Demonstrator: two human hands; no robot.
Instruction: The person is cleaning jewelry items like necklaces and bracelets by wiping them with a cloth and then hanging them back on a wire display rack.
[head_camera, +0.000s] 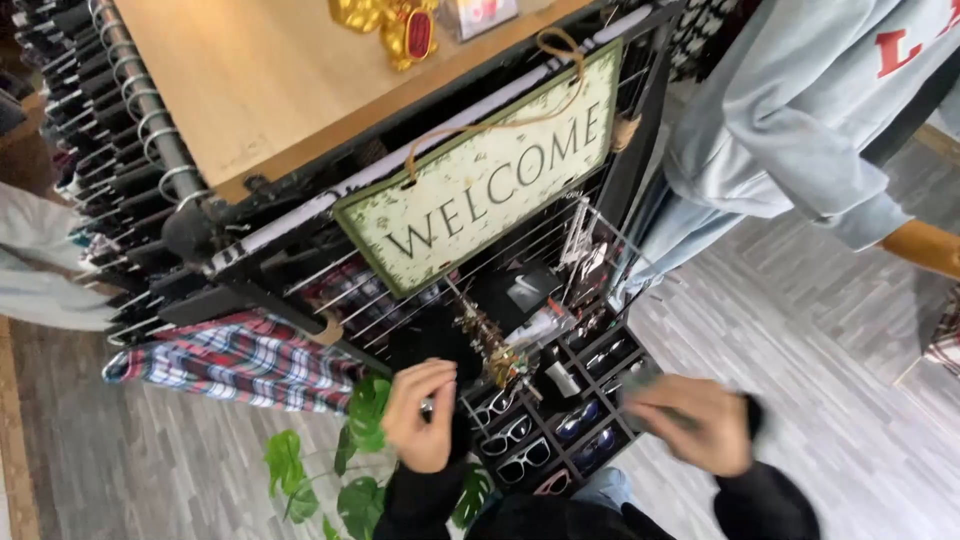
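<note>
Pinched at the fingertips, the left hand (420, 415) has its grip on something small, too hidden to name. Just right of it stands the black sunglasses rack (560, 420). Blurred, the right hand (695, 425) curls at the rack's right edge; whether it holds anything cannot be told. Open floor (830, 340) spreads further right.

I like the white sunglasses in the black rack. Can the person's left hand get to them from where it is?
Probably yes. The left hand is right beside the white sunglasses in the rack, and nothing lies between them. Its fingers seem to pinch something small, so that might hamper grabbing.
</note>
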